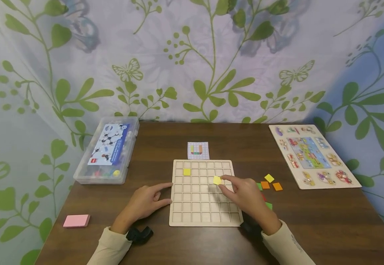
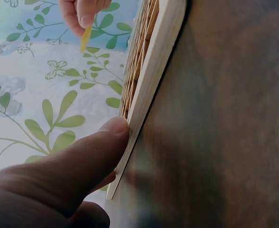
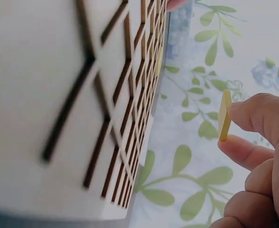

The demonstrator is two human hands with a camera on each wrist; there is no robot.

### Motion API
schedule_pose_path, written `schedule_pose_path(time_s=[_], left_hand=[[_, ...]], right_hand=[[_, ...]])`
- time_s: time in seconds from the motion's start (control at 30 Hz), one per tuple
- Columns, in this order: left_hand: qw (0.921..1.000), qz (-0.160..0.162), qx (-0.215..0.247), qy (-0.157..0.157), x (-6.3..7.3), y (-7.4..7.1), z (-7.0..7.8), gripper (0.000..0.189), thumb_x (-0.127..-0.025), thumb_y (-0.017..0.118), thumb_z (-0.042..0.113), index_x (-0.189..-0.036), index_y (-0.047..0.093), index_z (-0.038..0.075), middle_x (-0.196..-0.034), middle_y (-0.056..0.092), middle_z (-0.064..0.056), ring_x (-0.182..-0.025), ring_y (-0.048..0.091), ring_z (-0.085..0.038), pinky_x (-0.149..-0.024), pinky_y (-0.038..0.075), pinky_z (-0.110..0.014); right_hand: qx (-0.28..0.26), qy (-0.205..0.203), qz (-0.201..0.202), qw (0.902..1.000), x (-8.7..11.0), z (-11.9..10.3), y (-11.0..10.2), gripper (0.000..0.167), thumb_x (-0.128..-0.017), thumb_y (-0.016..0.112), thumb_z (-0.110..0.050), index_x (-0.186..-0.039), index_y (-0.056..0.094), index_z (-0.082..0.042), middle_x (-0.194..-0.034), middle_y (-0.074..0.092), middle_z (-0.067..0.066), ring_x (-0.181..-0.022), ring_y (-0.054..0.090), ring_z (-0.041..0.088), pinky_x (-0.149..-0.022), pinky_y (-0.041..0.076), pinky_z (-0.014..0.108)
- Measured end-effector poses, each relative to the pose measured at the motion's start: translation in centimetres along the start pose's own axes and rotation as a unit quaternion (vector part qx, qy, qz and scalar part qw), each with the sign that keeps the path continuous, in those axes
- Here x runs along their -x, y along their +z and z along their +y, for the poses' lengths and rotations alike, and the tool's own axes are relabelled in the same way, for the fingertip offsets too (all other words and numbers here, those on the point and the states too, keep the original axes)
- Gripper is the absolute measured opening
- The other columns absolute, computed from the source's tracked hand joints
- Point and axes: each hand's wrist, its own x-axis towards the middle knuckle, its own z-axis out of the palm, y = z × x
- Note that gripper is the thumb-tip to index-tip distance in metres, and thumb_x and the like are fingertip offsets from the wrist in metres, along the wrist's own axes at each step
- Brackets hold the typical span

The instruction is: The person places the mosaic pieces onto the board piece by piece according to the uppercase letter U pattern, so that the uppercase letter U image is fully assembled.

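My right hand [image 1: 246, 195] pinches a yellow square tile [image 1: 217, 180] between thumb and index finger. In the right wrist view the tile [image 3: 225, 115] is held edge-on, apart from the wooden grid board [image 3: 40, 61]. Thumb and index finger of my left hand [image 1: 147, 200] reach out and touch the left edge of the board [image 1: 195, 223]. The left wrist view has the left hand [image 2: 59, 171] with a fingertip against the board's side [image 2: 153, 80]. Another yellow tile [image 1: 187, 172] lies in a cell near the board's upper left.
A card with a coloured grid pattern [image 1: 198, 150] lies behind the board. Loose tiles, among them an orange one [image 1: 277, 186], lie to the right. A picture puzzle board [image 1: 344, 163] is at the far right. At left are a clear plastic case [image 1: 109, 147] and a pink block [image 1: 76, 221].
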Motion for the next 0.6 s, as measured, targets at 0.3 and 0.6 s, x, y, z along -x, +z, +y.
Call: schedule_pose_path(time_s=[0.3,0.6], left_hand=[[0.9998,-0.005,-0.002,-0.02,0.4,-0.1,0.2,0.055,-0.09,0.078,0.045,-0.139,0.065,0.026,-0.051,0.033,0.015,-0.044,0.025,-0.001,-0.048,0.025,-0.022],[1.0,-0.001,-0.003,-0.007,0.1,-0.1,0.4,0.053,-0.09,0.079,0.042,-0.138,0.066,0.024,-0.052,0.034,0.016,-0.045,0.026,0.0,-0.047,0.025,-0.022]], right_hand=[[0.003,0.002,-0.059,0.9982,-2.4,-1.6,0.9,0.026,-0.089,0.08,-0.031,-0.11,0.079,-0.016,-0.053,0.023,-0.016,-0.048,0.016,0.0,-0.047,0.018,0.022],[-0.011,-0.033,-0.06,0.9976,-4.5,-2.7,2.7,0.026,-0.09,0.079,-0.029,-0.11,0.078,-0.013,-0.052,0.024,-0.018,-0.049,0.017,-0.002,-0.047,0.02,0.022]])
